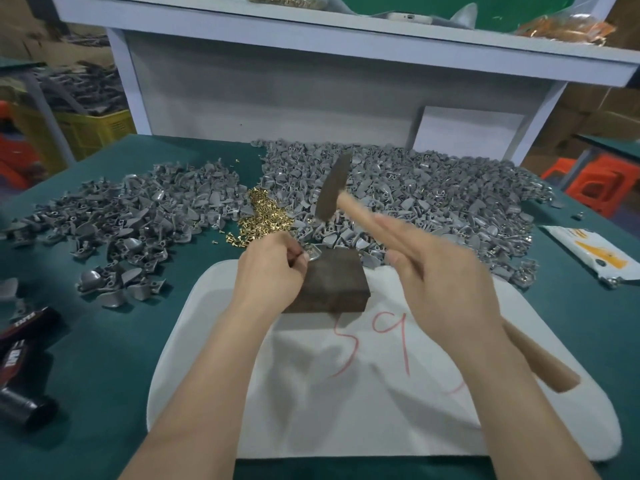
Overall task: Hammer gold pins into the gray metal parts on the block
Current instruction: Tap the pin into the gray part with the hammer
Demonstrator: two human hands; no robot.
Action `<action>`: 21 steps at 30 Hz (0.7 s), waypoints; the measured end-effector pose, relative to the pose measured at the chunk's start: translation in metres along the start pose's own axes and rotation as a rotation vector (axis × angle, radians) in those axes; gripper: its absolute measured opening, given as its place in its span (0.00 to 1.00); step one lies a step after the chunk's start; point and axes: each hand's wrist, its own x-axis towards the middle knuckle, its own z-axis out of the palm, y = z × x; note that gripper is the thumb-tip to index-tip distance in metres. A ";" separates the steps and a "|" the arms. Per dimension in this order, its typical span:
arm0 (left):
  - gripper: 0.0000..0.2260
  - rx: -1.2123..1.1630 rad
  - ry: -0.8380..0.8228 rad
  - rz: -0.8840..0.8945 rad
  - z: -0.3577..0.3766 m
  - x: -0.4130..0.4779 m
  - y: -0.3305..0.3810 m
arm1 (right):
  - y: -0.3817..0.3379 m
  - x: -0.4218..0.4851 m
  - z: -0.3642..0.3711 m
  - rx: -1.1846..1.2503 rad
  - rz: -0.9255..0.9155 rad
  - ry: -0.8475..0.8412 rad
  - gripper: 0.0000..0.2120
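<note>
Our left grip (273,268) pinches a gray part (313,253) on the block (332,282); our right grip (440,271) clasps the raised hammer (334,188).

A small gray metal part (313,252) is pinched by the left hand (273,268) at the far left corner of a dark, flat-topped block (329,282), which is set just right of that grip. A wooden-handled hammer (334,188) is held mid-handle by the right hand (440,268). Its dark head is raised beyond the grip and blurred, and its butt end is seen behind the wrist. Gold pins (265,216) are heaped just beyond the left grip, flanked by gray parts (415,195).
</note>
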 end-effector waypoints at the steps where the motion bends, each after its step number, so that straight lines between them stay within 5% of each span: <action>1: 0.04 0.000 0.011 0.006 0.001 0.000 -0.001 | 0.001 0.000 -0.002 0.059 0.002 0.063 0.24; 7: 0.11 -0.007 0.000 -0.024 0.000 0.000 0.002 | 0.002 -0.003 -0.009 -0.053 -0.008 -0.235 0.23; 12: 0.07 0.005 0.020 -0.010 0.001 0.001 0.000 | 0.001 -0.003 -0.004 0.127 -0.006 0.081 0.24; 17: 0.08 0.014 0.008 -0.021 0.000 0.000 0.001 | 0.004 -0.004 -0.001 -0.039 -0.002 -0.225 0.22; 21: 0.07 -0.007 0.013 -0.027 0.001 0.000 0.001 | 0.003 -0.004 -0.005 0.073 -0.011 0.072 0.22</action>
